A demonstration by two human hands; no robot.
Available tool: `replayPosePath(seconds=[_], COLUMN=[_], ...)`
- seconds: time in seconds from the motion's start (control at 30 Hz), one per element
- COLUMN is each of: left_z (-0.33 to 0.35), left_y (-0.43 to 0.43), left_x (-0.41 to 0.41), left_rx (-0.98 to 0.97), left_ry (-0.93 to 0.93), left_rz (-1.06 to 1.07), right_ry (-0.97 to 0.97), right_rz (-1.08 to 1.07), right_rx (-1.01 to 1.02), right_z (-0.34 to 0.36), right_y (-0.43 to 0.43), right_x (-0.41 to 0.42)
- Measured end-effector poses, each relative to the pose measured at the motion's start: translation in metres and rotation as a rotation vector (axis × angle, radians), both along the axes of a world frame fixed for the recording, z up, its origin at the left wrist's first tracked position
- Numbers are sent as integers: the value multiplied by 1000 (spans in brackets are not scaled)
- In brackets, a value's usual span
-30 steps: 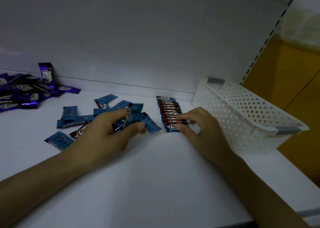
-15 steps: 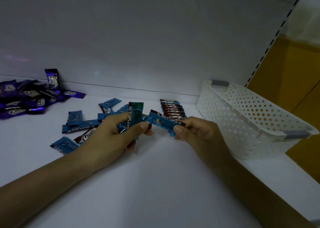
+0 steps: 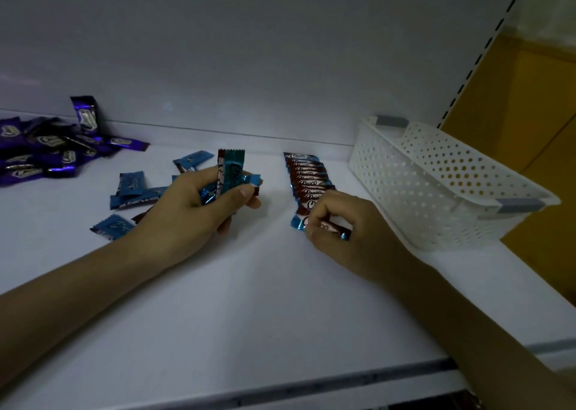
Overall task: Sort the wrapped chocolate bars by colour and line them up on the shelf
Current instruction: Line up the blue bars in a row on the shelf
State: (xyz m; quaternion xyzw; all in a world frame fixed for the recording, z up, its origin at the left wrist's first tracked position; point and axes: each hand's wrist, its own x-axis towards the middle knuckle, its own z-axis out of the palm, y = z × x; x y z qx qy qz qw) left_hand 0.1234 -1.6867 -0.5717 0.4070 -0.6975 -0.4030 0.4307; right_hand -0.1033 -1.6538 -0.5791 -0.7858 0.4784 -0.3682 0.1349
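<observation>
A neat row of blue-and-brown wrapped bars (image 3: 307, 177) runs front to back on the white shelf (image 3: 249, 300). My right hand (image 3: 346, 225) pinches one more blue bar (image 3: 311, 224) at the row's near end, low against the shelf. My left hand (image 3: 193, 213) grips a bunch of blue bars (image 3: 232, 172), some standing upright above my fingers. Loose blue bars (image 3: 131, 188) lie scattered behind and left of that hand. A heap of purple bars (image 3: 46, 154) sits at the far left by the back wall.
A white perforated plastic basket (image 3: 436, 179) with grey handles stands at the right, close to the row of bars. The shelf's back wall rises just behind the bars. The shelf's front edge (image 3: 280, 384) runs along the bottom of the view.
My right hand took a blue bar from the bunch in my left hand and carried it down to the near end of the row. My left hand stayed where it was, bars still gripped.
</observation>
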Motion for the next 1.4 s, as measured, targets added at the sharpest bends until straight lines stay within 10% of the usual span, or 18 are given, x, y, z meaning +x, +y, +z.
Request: replayPosePath(seconds=[0.37,1.4], left_z=[-1,9], left_y=[-1,10], left_x=[1,-4], left_rx=[-44,26], left_ry=[-15,101], left_rz=[-2,-195], right_ry=[291,146], right_rz=[-175,-381], right_rx=[5,-101], right_z=[0,-2], right_y=[-5,-20], right_x=[-15,-16])
